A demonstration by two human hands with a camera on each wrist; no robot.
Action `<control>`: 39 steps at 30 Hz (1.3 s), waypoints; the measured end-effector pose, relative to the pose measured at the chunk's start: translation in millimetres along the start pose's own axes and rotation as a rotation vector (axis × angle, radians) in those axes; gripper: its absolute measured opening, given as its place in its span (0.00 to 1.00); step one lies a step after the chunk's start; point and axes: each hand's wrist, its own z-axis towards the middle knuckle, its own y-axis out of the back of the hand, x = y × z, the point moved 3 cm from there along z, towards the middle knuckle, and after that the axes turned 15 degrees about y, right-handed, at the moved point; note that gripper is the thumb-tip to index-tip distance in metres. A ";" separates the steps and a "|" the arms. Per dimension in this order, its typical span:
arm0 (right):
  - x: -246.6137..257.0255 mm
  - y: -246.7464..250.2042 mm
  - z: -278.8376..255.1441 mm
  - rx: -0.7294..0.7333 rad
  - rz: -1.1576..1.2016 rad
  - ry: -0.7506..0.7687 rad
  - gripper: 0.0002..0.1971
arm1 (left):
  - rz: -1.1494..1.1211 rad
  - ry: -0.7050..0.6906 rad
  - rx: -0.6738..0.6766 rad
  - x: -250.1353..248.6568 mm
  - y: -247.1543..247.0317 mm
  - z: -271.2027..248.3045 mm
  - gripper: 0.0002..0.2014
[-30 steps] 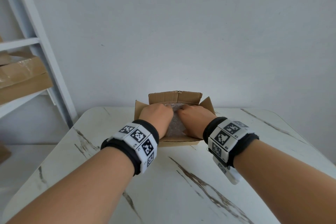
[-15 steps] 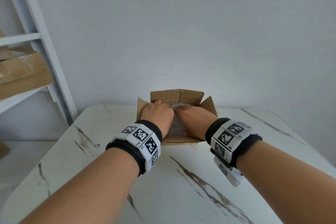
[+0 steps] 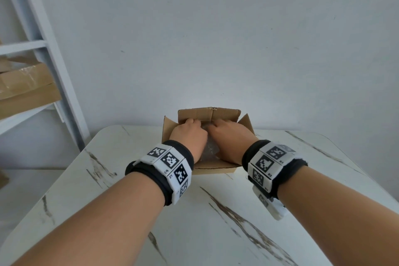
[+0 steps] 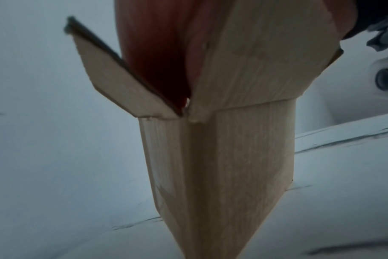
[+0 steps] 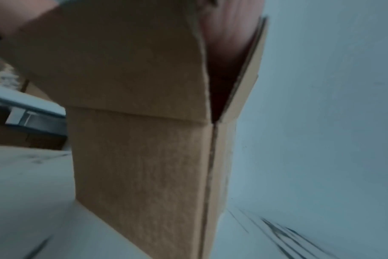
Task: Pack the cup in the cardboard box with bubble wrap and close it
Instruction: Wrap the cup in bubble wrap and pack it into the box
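Both hands have slid further into the cardboard box (image 3: 212, 167) since a moment ago, fingertips now up by the far flap (image 3: 208, 114). The left hand (image 3: 189, 136) and right hand (image 3: 230, 139) lie on the bubble wrap (image 3: 210, 150), probably tucking it down so the flaps can shut; can't tell if either actually grips. The cup isn't visible, presumably underneath.

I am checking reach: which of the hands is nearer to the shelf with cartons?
Left. The left hand is in the box's shelf-side half; the right hand is farther from the shelf.
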 end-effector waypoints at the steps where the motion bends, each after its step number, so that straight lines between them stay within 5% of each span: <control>1: 1.9 1.7 -1.6 -0.024 -0.028 0.022 0.24 | -0.016 0.007 0.006 0.5 0.0 -0.9 0.14; 10: -3.2 -5.4 5.4 0.138 0.108 -0.043 0.19 | 0.023 -0.054 0.137 3.0 -4.0 -2.3 0.17; 15: -8.6 -8.4 9.3 0.121 0.155 -0.064 0.24 | -0.165 -0.074 0.308 18.6 15.3 16.2 0.10; 18: -8.9 -9.8 5.8 0.111 0.183 -0.083 0.27 | -0.214 -0.092 0.297 24.7 25.1 22.9 0.20; 24: -7.7 -10.9 5.7 0.084 0.198 -0.061 0.29 | 0.005 -0.036 0.260 7.5 12.3 18.6 0.05; 31: -5.7 -4.9 2.4 0.078 0.131 -0.040 0.30 | 0.012 -0.022 0.181 1.7 3.0 17.3 0.12; 39: -12.7 -3.3 8.2 0.298 0.221 -0.164 0.18 | -0.097 0.026 0.366 7.5 4.3 18.2 0.11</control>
